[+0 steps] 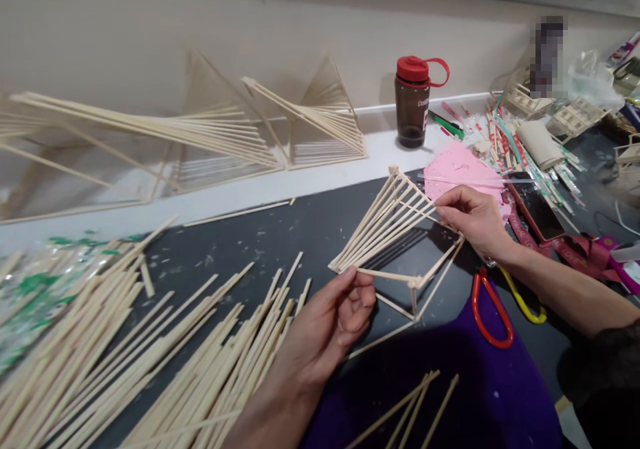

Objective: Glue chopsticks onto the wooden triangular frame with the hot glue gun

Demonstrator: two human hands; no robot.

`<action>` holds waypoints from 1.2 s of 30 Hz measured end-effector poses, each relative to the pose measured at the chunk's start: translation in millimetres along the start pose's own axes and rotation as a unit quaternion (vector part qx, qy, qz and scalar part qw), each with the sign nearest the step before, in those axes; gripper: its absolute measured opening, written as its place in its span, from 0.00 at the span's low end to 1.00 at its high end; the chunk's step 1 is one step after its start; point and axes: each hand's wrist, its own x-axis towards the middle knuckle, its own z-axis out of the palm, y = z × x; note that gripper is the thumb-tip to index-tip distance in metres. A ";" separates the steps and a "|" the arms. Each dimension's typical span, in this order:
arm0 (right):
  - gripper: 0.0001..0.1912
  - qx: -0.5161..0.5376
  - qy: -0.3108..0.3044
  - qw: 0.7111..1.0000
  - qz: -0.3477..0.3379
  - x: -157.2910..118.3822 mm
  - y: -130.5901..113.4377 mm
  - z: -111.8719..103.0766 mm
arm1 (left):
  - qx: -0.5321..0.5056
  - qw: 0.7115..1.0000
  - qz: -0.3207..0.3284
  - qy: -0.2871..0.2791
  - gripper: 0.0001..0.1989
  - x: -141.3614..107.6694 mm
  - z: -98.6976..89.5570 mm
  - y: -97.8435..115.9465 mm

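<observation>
A small open frame (385, 236) of thin wooden sticks, fanned out in a twisted surface, sits in front of me over the dark table. My left hand (340, 309) has its thumb and fingers closed on the frame's near left corner. On the frame's right side, my right hand (470, 216) pinches the end of a wooden stick (400, 232) in the fan, its fingertips partly covering that end. Below the right hand lie scissors with a red handle loop (493, 309) and a yellow handle loop (525, 299).
Loose wooden sticks (215, 362) cover the near left, beside plastic wrapping (35, 309). Larger stick models (200, 136) stand along the wall. A red-lidded bottle (411, 106), pink sheet (457, 169), phone (537, 206) and wrapped chopsticks are at the right. Several sticks (420, 402) lie on purple cloth (480, 382).
</observation>
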 end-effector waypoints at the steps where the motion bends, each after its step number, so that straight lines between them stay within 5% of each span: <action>1: 0.04 -0.008 0.001 1.000 -0.011 0.5 0.9 -0.3 | 0.001 1.000 0.002 -0.002 0.17 0.2 -0.7 -0.2; 10: 0.03 -0.082 0.012 0.995 -0.052 3.1 1.1 -2.2 | 0.006 1.000 0.004 -0.011 0.14 0.0 -2.6 -1.0; 36: 0.06 -0.058 0.004 0.998 0.004 0.5 -1.0 -4.4 | -0.001 0.998 0.023 -0.052 0.13 1.5 -2.7 -8.0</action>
